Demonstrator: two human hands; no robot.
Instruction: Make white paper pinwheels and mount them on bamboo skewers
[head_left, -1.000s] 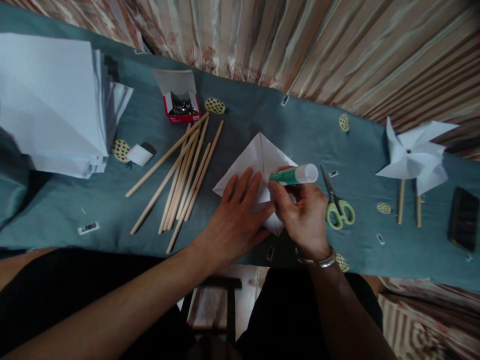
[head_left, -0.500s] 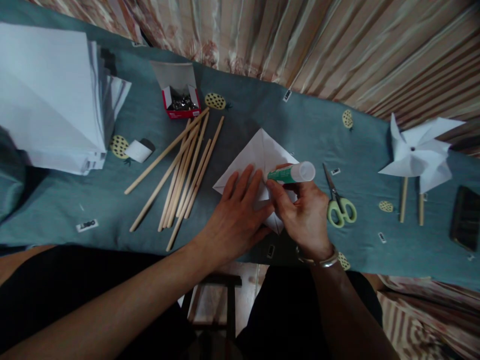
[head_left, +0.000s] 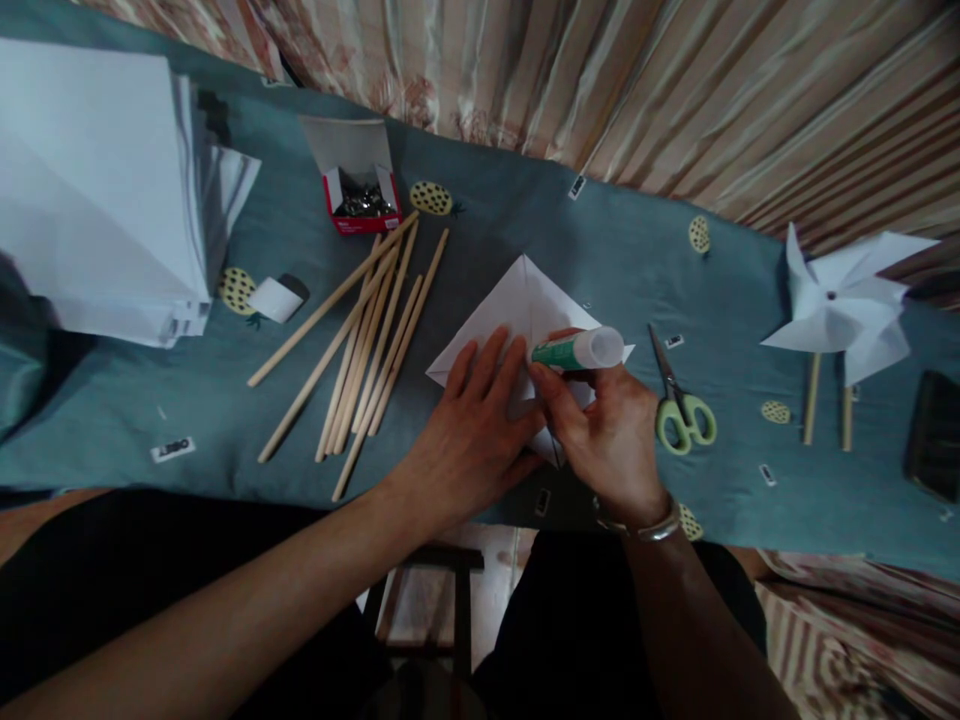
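Observation:
A creased white paper square lies turned like a diamond on the green tablecloth. My left hand rests flat on its left half, fingers stretched out. Tilted over the paper's middle is a green and white glue stick, gripped between the thumb and fingers of my right hand. The glue stick's lower end is hidden behind my fingers, so I cannot tell if it touches the paper. Scissors with light green handles lie just right of my right hand.
Several wooden sticks lie left of the paper. Behind them stands an open red box of small metal pieces. A paper stack is at far left. White pinwheels on sticks and a dark phone lie at right.
My right hand and the glue stick have shifted very slightly left over the paper. My left hand stays in place. The whole view has moved a little.

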